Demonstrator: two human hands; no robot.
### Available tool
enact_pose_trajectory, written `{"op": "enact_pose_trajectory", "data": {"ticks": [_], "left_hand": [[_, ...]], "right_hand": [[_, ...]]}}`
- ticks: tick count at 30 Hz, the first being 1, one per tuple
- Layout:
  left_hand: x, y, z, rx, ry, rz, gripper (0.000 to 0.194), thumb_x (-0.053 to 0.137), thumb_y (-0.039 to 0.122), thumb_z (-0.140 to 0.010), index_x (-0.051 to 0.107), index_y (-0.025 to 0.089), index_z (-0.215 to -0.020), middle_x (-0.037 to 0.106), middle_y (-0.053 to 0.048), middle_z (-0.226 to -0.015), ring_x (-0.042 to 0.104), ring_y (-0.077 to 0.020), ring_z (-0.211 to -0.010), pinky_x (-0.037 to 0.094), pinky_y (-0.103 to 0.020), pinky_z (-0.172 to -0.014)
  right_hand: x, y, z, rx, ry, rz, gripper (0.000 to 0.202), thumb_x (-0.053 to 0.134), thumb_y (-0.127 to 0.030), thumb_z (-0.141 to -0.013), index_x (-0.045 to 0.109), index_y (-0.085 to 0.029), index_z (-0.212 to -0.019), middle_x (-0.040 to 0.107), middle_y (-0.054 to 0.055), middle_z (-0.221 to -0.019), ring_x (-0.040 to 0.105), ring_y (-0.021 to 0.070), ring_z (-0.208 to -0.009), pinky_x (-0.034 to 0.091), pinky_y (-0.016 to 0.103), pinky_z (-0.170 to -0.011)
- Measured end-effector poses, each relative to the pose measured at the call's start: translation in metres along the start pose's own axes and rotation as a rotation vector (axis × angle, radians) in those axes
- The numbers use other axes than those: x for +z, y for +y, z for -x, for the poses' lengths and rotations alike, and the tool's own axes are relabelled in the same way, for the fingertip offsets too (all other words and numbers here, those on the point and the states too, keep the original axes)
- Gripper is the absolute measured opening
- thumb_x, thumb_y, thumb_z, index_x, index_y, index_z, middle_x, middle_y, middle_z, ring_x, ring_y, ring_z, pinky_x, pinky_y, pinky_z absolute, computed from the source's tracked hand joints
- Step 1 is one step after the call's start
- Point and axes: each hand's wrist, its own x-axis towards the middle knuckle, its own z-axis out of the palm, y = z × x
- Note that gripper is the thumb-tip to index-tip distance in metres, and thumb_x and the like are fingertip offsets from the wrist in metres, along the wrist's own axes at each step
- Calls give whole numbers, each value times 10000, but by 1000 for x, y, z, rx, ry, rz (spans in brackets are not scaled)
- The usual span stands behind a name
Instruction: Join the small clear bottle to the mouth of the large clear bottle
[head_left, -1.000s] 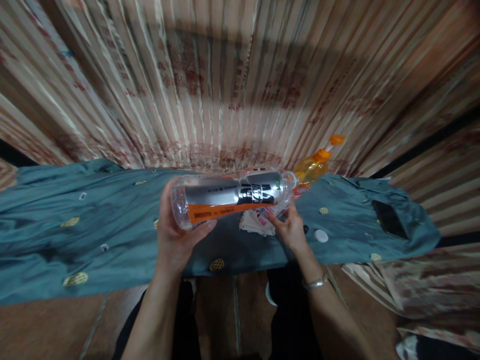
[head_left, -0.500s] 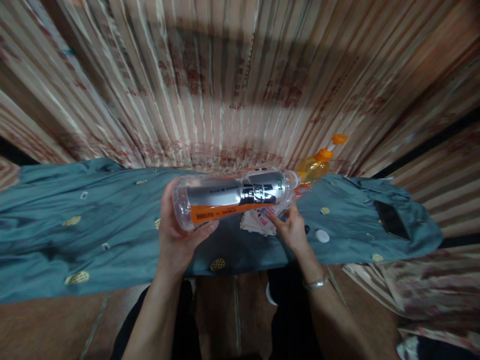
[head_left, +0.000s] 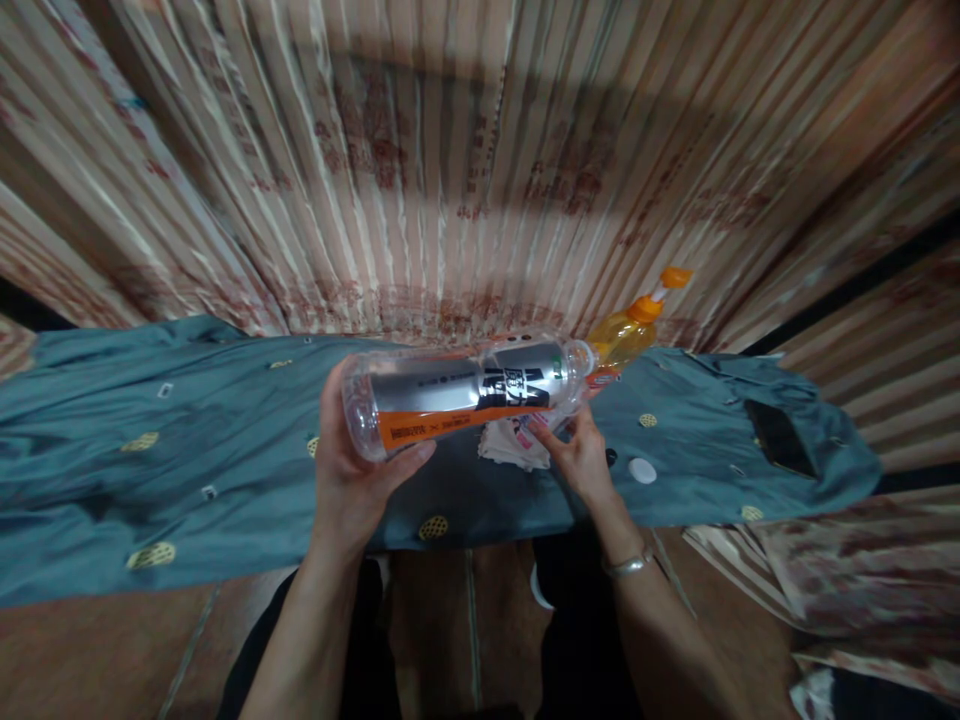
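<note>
A large clear plastic bottle (head_left: 450, 390) with a silver and orange label lies tilted across both hands, its uncapped neck toward the right. My left hand (head_left: 356, 475) wraps around the bottle's base end, thumb along the near side. At the shoulder and neck end, my right hand (head_left: 581, 450) grips from below; its fingers are partly hidden. Directly beyond the neck stands a pump bottle (head_left: 621, 338) of yellow liquid with an orange pump top. Under the big bottle lies a pale cloth (head_left: 514, 445) with pink print, partly covered.
A white round cap (head_left: 643, 470) and a small dark round piece (head_left: 611, 457) lie right of my right hand. Farther right is a black phone (head_left: 780, 438). Everything rests on a narrow surface under a green cloth (head_left: 247, 480), with a pleated curtain (head_left: 450, 160) behind.
Both hands keep the same hold on the bottle. The whole view has shifted very slightly; nothing else visibly differs.
</note>
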Motion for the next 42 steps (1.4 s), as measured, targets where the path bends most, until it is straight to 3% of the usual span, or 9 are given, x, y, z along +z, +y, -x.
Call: {"op": "enact_pose_trajectory", "data": {"ticks": [8,16,20,29,42], "left_hand": [[-1,-1,0,-22,-8,8,979,1010,297,-562,595,395,-1443,586,-32,-1528,512,-377,-1452,393,-582,-1237],[1,0,0,3,-25,13,963,1010,291,-570,597,394,-1434,629,-15,-1463,576,-330,-1390,451,-529,-1204],[1,-2,0,7,-5,14,1020,1033,335,-509,602,371,-1433,614,-27,-1482,550,-361,-1412,402,-587,-1225],[2,1,2,-31,-1,10,979,1018,296,-534,612,437,-1414,611,-13,-1486,542,-356,-1422,375,-617,-1241],[3,2,1,2,-9,-23,949,994,291,-575,601,411,-1430,601,-22,-1488,556,-346,-1406,413,-584,-1228]], "right_hand": [[0,-1,1,-7,16,9,792,724,-624,-772,580,-123,-1368,779,160,-1114,736,324,-957,580,445,-883],[2,4,1,-41,19,-31,725,733,-628,-787,610,-141,-1308,782,156,-1098,743,322,-935,585,461,-883],[2,4,0,-44,15,-32,736,740,-619,-786,599,-140,-1327,774,179,-1152,746,342,-980,582,483,-917],[2,8,0,-23,15,-40,739,747,-643,-764,589,-154,-1295,794,150,-1055,749,336,-922,588,461,-845],[2,9,-1,-45,24,-22,686,737,-626,-782,592,-168,-1272,783,135,-1062,740,306,-907,585,430,-822]]}}
